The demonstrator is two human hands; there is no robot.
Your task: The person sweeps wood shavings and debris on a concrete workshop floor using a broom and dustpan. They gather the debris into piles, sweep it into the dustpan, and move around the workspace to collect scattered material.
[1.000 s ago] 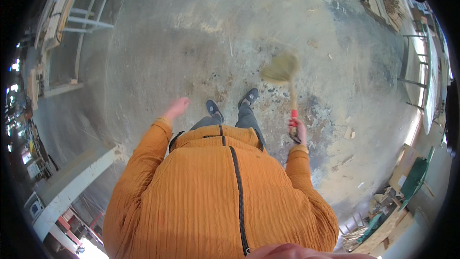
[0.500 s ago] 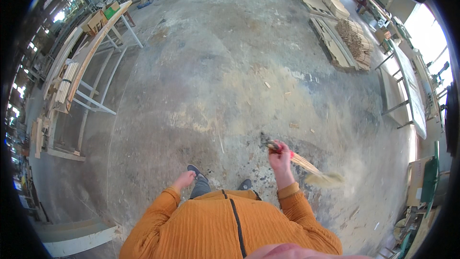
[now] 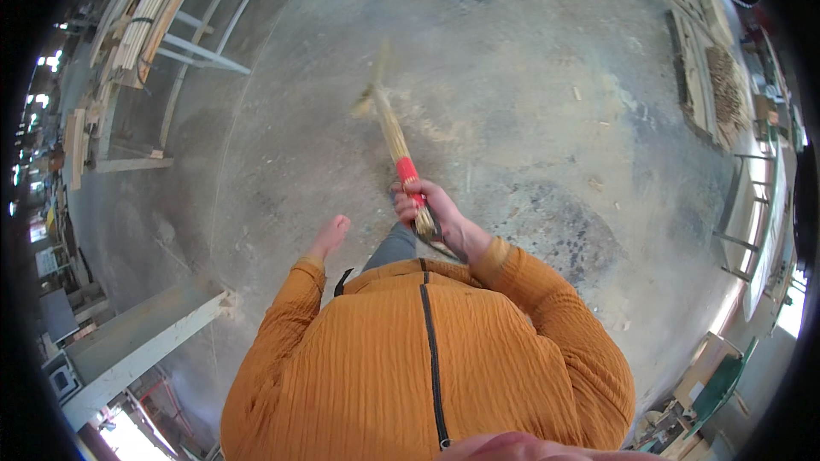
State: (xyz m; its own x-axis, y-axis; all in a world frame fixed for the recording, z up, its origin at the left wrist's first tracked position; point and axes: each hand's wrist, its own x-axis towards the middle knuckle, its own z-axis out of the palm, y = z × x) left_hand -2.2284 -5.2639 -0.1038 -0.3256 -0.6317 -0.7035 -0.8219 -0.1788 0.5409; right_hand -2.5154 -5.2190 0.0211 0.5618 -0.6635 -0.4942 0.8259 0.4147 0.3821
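Note:
My right hand (image 3: 435,215) is closed around the handle of a straw broom (image 3: 392,132). A bright red wrap (image 3: 407,173) binds the straw just beyond my fingers. From there the broom stretches forward over the floor, and its far bristles are smeared by motion. The butt end of bundled stalks, with a dark loop beside it, sticks out below my hand. My left hand (image 3: 330,236) hangs at my left side with nothing in it, its fingers loosely extended.
Pale dust and small wood scraps (image 3: 595,183) lie on the concrete floor (image 3: 504,111). On the left stands a workbench (image 3: 162,30) stacked with wood strips; a beam (image 3: 141,350) lies nearer. Far right are piled wood pieces (image 3: 726,94) and a metal-legged table (image 3: 763,226).
The broom has swung from my right side to the front, its bristles now pointing away and slightly left. My view has turned and shifted, with the left bench and right woodpile displaced.

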